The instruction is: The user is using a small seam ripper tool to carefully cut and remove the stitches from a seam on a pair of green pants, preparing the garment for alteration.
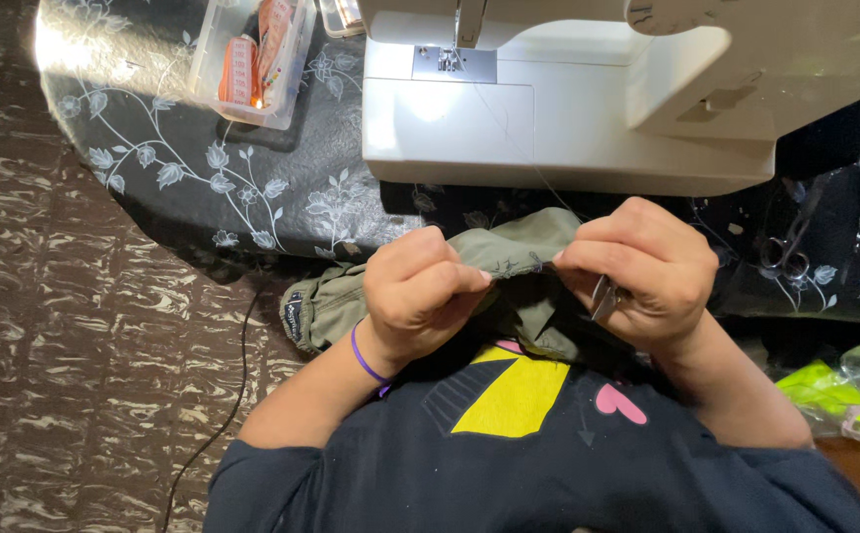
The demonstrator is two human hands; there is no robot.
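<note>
Between both hands' grip, olive garment point(509, 252), seam pinched

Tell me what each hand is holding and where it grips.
Both the left hand and right hand pinch the top folded edge of the green cloth. The right hand also holds a small metal tool in its palm.

Home sewing corner, by the look of it. White sewing machine point(568, 99) sits on a table point(203, 188) covered with a black cloth printed in pale leaf-and-vine pattern. Clear plastic box point(252, 59) of small orange sewing supplies stands at the table's far left. Small scissors point(785, 259) lie on the table to the right of the machine. Floor point(74, 365) is brown, glossy, marbled, with a thin black cord point(227, 415) trailing across it. Olive-green fabric point(509, 266) bunched at the table edge. Domestic furnishings, no industrial fittings.
</note>
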